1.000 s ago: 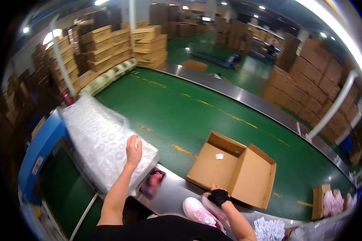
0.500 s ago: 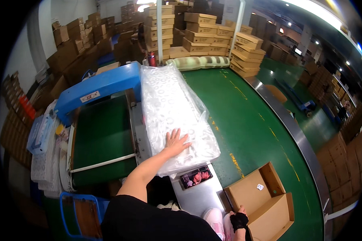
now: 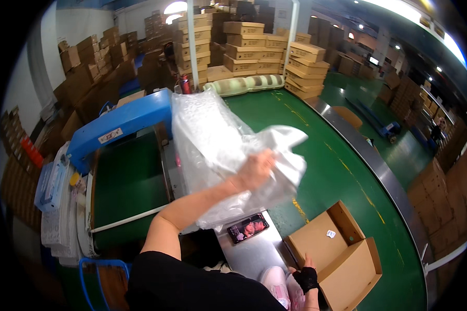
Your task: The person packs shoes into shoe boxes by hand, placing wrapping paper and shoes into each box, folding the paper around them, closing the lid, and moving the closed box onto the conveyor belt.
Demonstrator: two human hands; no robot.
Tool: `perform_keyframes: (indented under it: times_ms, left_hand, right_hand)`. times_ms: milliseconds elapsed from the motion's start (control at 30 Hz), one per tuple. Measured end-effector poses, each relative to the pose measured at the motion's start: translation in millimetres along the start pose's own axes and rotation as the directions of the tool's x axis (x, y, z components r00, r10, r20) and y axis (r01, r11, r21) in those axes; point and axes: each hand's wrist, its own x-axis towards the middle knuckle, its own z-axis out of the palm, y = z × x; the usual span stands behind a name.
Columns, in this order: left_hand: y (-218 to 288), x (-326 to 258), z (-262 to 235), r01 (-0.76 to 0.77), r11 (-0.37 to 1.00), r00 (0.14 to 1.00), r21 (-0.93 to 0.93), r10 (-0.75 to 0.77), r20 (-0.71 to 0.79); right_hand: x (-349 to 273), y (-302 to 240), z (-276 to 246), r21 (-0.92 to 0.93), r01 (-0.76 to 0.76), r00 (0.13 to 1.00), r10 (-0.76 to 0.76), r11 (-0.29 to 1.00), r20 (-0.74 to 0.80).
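Nearest to us, our right hand (image 3: 307, 279), in a black fingerless glove, rested on the near flap of the open cardboard box (image 3: 337, 254) on the green floor (image 3: 337, 171); whether its fingers were spread or curled on the flap we could not tell. The box looked empty apart from a small white slip, so nothing seemed packed yet. Just left of it, on the steel bench (image 3: 249, 254), lay a phone (image 3: 248, 228) with its screen lit.

Above the bench our left hand (image 3: 255, 170) was clenched on a plastic bag (image 3: 267, 166), lifted off the stack of bags (image 3: 202, 129) and hanging half crumpled in the air. We judged one bag pulled free and not yet opened or filled; the stack looked thick.

To our left the blue machine (image 3: 117, 124) and its green belt (image 3: 127, 181) hemmed us in, with trays at its edge. To the right the floor lay open as far as the steel conveyor (image 3: 384, 171). Beyond stood stacked cartons (image 3: 249, 44).
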Motion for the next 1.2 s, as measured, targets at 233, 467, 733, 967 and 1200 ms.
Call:
perform_keyframes:
  times_ms: [233,467,733,967,1200]
  left_hand:
    - [92.4,-44.7,156.7,0.331,0.864,0.732,-0.379,0.019,0.681]
    - [87.6,-81.5,233.6,-0.534,0.799,0.732,-0.277,0.601,0.322]
    - [-15.2,-71.5,218.0,-0.539,0.841,0.654,0.046,0.384,0.652]
    - [-27.2,-29.2,178.1,-0.285,0.923,0.812,0.258,0.089,0.577]
    - [-142.6,-55.6,169.7,0.547,0.834,0.388,-0.069,-0.18,0.904]
  right_hand:
    - [7.4,21.8,1.3,0.82,0.168,0.927,0.196,0.547,-0.32]
    - [-40.3,71.2,-79.7,0.9,0.409,0.419,0.846,0.148,-0.33]
    - [-192.4,208.9,-85.6,0.855,0.412,-0.297,0.934,0.315,-0.201]
    - [-298.1,218.1,-50.0,0.772,0.548,-0.357,0.925,0.322,-0.133]
    - [-263.4,179.3,2.5,0.703,0.679,0.451,0.876,-0.212,-0.172]
